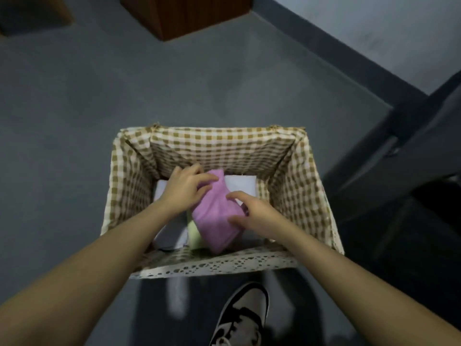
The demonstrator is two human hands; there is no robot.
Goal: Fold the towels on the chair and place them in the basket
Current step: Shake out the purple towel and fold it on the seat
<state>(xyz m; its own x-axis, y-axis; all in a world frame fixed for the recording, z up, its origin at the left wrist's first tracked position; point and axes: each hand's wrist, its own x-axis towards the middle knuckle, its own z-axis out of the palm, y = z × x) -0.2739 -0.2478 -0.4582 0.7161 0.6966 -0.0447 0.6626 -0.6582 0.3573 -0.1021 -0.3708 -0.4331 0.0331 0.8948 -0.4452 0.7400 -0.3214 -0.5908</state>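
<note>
A folded pink towel (217, 216) lies tilted inside the basket (219, 143), which has a brown-and-white checked lining and a lace rim. My left hand (184, 187) grips the towel's far left corner, fingers curled over its edge. My right hand (252, 212) holds its right side, thumb and fingers pinching the fold. Under the pink towel lie a pale yellow-green towel (194, 234), a grey one (171, 233) and a white one (240, 184). No chair is in view.
The basket stands on a dark grey floor. A brown wooden piece of furniture (192, 16) is at the top. A dark frame (399, 158) runs along the right side. My shoe (243, 318) is just below the basket's near rim.
</note>
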